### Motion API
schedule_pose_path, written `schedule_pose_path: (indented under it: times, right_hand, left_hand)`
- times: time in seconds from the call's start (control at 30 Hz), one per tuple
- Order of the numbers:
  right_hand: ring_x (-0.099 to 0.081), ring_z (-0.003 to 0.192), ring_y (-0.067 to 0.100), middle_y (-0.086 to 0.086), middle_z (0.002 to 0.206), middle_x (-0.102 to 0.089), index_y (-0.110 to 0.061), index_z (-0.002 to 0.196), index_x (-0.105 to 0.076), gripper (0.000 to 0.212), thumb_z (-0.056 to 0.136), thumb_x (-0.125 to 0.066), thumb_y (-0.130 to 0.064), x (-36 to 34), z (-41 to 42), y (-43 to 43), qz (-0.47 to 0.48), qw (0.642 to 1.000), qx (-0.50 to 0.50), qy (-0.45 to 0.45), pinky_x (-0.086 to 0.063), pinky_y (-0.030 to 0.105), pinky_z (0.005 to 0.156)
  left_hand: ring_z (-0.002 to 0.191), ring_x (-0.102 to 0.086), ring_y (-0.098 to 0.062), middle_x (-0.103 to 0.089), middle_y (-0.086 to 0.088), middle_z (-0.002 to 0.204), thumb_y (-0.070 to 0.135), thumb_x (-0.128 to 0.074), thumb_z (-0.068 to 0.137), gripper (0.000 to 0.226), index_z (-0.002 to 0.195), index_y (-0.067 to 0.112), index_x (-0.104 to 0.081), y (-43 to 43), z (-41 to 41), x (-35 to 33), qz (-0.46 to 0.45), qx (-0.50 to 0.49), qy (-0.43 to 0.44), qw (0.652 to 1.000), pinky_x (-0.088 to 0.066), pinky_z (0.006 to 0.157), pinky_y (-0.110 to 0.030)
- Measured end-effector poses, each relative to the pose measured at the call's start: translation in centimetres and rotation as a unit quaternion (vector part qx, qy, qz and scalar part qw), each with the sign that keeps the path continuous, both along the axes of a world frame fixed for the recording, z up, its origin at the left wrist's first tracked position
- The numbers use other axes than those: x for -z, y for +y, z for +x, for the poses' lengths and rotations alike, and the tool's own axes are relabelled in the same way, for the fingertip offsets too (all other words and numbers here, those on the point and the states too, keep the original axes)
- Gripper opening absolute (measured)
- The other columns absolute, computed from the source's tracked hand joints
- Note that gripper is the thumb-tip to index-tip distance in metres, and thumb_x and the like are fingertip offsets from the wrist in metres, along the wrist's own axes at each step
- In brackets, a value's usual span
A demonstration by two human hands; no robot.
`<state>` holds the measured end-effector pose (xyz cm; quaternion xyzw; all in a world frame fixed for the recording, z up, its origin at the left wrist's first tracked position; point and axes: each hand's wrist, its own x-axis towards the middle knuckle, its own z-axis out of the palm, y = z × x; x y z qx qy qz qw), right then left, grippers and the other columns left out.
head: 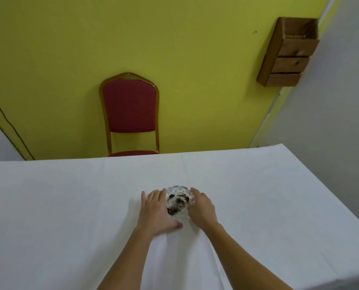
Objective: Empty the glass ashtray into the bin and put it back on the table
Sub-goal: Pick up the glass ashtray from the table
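The glass ashtray (pixel 179 200) sits on the white tablecloth (pixel 69 206) near the table's middle, with dark ash and stubs inside. My left hand (pixel 156 212) rests against its left side, fingers spread and thumb under its near edge. My right hand (pixel 201 208) cups its right side, fingers curled around the rim. Both hands touch the ashtray, which still seems to rest on the cloth. No bin is in view.
A red padded chair (pixel 129 114) with a gold frame stands behind the table's far edge against the yellow wall. A wooden box shelf (pixel 289 53) hangs on the wall at upper right. A dark cable (pixel 9 124) runs down the wall at left.
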<state>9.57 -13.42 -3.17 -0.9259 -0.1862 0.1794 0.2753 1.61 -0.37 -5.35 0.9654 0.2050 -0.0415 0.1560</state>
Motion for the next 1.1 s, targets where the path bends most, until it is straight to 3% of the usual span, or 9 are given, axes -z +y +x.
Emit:
schedule_pose_path:
  times: [0.23, 0.33, 0.43, 0.53, 0.63, 0.73, 0.9, 1.1]
  right_hand:
    - [-0.053, 0.115, 0.028, 0.015, 0.128, -0.051, -0.021, 0.138, -0.046, 0.063, 0.076, -0.055, -0.014, -2.6, 1.4, -2.3, 0.124, 0.989, 0.022, 0.074, -0.04, 0.034, 0.101]
    - [-0.062, 0.093, 0.024, 0.014, 0.118, -0.059, -0.026, 0.128, -0.053, 0.068, 0.061, -0.053, -0.015, -5.5, 2.8, -5.6, 0.17, 0.98, 0.004, 0.107, -0.053, 0.039, 0.087]
    - [-0.06, 0.075, 0.013, 0.005, 0.109, -0.061, -0.027, 0.129, -0.047, 0.073, 0.066, -0.058, 0.008, -9.0, 4.4, -10.3, 0.151, 0.983, -0.05, 0.087, -0.052, 0.026, 0.067]
    - [-0.055, 0.088, 0.014, 0.004, 0.125, -0.049, -0.018, 0.149, -0.022, 0.101, 0.065, -0.074, 0.007, -11.9, 5.8, -15.4, 0.107, 0.993, -0.052, 0.006, -0.05, 0.022, 0.074]
    - [-0.05, 0.102, 0.014, -0.002, 0.126, -0.041, -0.015, 0.148, -0.022, 0.108, 0.061, -0.085, -0.003, -14.1, 6.7, -21.5, 0.091, 0.992, -0.037, -0.082, -0.041, 0.006, 0.077]
    - [-0.048, 0.113, 0.013, -0.005, 0.124, -0.043, -0.014, 0.144, -0.03, 0.104, 0.058, -0.088, -0.008, -15.8, 7.1, -28.0, 0.1, 0.985, -0.003, -0.139, -0.037, 0.014, 0.09]
    - [-0.043, 0.129, 0.023, 0.01, 0.14, -0.045, -0.012, 0.147, -0.024, 0.112, 0.056, -0.09, -0.022, -16.3, 7.7, -39.5, 0.035, 0.975, 0.074, -0.208, -0.032, 0.025, 0.105]
    - [-0.043, 0.13, 0.026, 0.013, 0.143, -0.043, -0.009, 0.148, -0.019, 0.115, 0.057, -0.09, -0.022, -15.0, 6.3, -52.8, 0.013, 0.965, 0.155, -0.211, -0.034, 0.032, 0.111]
  left_hand:
    - [0.142, -0.029, -0.018, -0.037, 0.003, 0.152, 0.08, -0.069, 0.052, 0.128, 0.151, 0.015, -0.022, -1.0, 0.6, -2.1, 0.005, 0.008, -0.066, 0.998, -0.003, 0.122, -0.048]
    - [0.141, -0.03, -0.018, -0.038, 0.002, 0.15, 0.077, -0.072, 0.051, 0.127, 0.151, 0.016, -0.024, -2.3, 1.9, -5.0, 0.005, 0.046, -0.097, 0.994, -0.002, 0.123, -0.047]
    - [0.14, -0.031, -0.019, -0.039, 0.001, 0.149, 0.076, -0.074, 0.051, 0.127, 0.151, 0.016, -0.024, -4.9, 4.3, -8.4, 0.016, 0.096, -0.125, 0.987, -0.003, 0.123, -0.046]
    - [0.139, -0.033, -0.019, -0.041, 0.001, 0.149, 0.076, -0.074, 0.048, 0.128, 0.151, 0.017, -0.025, -8.8, 7.5, -11.4, 0.027, 0.145, -0.156, 0.977, -0.006, 0.123, -0.045]
    - [0.139, -0.033, -0.02, -0.04, 0.0, 0.149, 0.077, -0.073, 0.048, 0.13, 0.151, 0.016, -0.024, -14.5, 10.5, -14.1, 0.051, 0.207, -0.182, 0.96, -0.006, 0.123, -0.047]
    - [0.139, -0.034, -0.021, -0.041, 0.0, 0.15, 0.077, -0.074, 0.049, 0.13, 0.151, 0.014, -0.024, -20.7, 13.0, -16.2, 0.061, 0.266, -0.205, 0.94, -0.006, 0.123, -0.047]
    - [0.139, -0.035, -0.022, -0.041, -0.002, 0.15, 0.076, -0.074, 0.049, 0.129, 0.151, 0.015, -0.023, -32.4, 15.9, -17.5, 0.058, 0.33, -0.232, 0.913, -0.007, 0.123, -0.048]
    - [0.135, -0.039, -0.022, -0.046, -0.003, 0.145, 0.075, -0.074, 0.05, 0.126, 0.149, 0.013, -0.027, -46.0, 17.2, -16.5, 0.049, 0.396, -0.243, 0.884, -0.009, 0.123, -0.05]
